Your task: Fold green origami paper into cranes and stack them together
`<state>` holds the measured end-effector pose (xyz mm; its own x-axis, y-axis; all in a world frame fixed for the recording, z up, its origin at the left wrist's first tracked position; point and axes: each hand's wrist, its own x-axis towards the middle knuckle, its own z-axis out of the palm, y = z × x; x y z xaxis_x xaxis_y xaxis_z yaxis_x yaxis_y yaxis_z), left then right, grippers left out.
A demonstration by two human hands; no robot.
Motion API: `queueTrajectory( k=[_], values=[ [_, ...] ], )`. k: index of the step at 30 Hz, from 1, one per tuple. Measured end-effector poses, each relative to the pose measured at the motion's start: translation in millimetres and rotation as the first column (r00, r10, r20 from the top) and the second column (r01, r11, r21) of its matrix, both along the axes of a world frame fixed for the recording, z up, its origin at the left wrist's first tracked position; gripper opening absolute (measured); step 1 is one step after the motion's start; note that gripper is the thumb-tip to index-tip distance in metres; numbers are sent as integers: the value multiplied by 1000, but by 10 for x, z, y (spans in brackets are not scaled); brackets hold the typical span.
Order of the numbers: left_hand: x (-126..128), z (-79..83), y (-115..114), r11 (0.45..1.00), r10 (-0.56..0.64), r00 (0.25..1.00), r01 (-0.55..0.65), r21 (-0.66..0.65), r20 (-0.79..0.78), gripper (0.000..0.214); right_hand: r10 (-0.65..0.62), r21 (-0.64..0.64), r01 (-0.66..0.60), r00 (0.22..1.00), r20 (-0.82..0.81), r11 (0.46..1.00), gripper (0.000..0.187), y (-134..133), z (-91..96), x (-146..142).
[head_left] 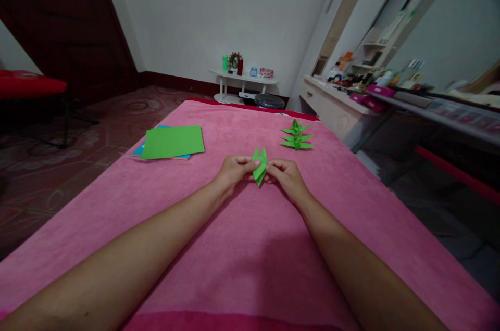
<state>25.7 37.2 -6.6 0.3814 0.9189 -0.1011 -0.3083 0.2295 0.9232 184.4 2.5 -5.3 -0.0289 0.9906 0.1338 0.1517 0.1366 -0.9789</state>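
Between my two hands is a small piece of folded green paper (260,168), with two narrow points sticking up and a pointed lower end. My left hand (236,170) pinches its left side, thumb on the front face. On the right side, the thumb and fingertips of my right hand (286,175) grip the same paper. Fingers behind the paper are partly hidden. Beyond my right hand, several folded green paper pieces with spiky points (297,136) lie in a row. To the left is a stack of paper sheets, a green sheet (174,142) on top and a blue sheet (139,149) showing beneath.
A pink cloth (230,247) covers the surface under my hands. A small white table (244,76) with several objects stands against the far wall. At right is a cluttered dresser (336,99); at left, a red-seated chair (31,85) and a dark door (70,24).
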Motion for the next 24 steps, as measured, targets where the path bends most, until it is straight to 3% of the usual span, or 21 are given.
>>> queueTrajectory(
  k=[6,13,16,19,24],
  values=[
    [5,5,-33,999,1,999,0,50,-33,39,-18,-13,18,1000,8,1000,21,-10,22,2],
    [15,-9,-18,965,76,993,-52,258,-87,29,23,-68,-28,996,-80,997,21,-1,4,23],
    [17,-8,-14,961,89,989,-53,273,-122,27,59,-90,-70,992,-114,994,25,-3,0,26],
    [15,-4,-13,959,90,984,-44,280,-156,27,68,-37,-68,998,-19,997,31,-13,1,16],
    [19,-2,-4,985,88,994,-78,155,-59,41,58,61,-62,997,56,996,33,-12,-25,-9]
  ],
)
